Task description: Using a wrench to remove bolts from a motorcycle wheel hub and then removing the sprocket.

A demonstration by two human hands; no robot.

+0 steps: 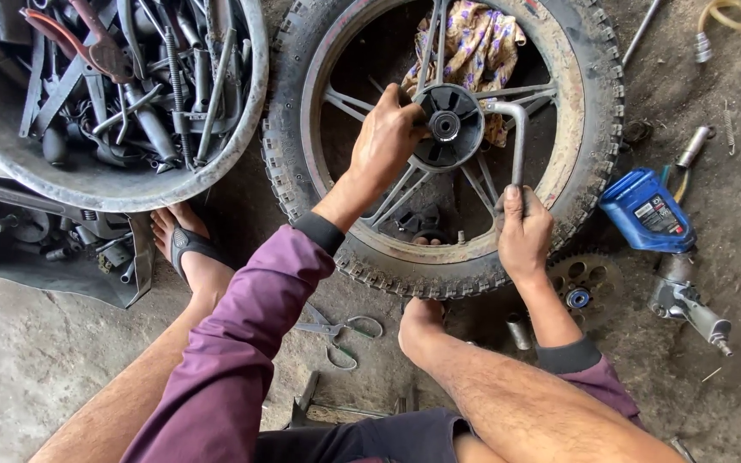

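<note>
A motorcycle wheel with a knobby tyre [302, 154] lies flat on the ground in front of me. My left hand [386, 137] grips the black hub [449, 127] at the wheel's centre. My right hand [521, 231] is closed on the lower end of a bent metal wrench [518, 141], whose other end reaches the hub. A flowered cloth [478, 43] lies under the spokes at the far side. My feet rest by the tyre's near edge.
A large round metal tub [250, 94] full of tools stands at the upper left. A blue oil bottle [645, 210], a sprocket [585, 283] and an impact tool [688, 304] lie to the right. Scissors [340, 330] lie between my legs.
</note>
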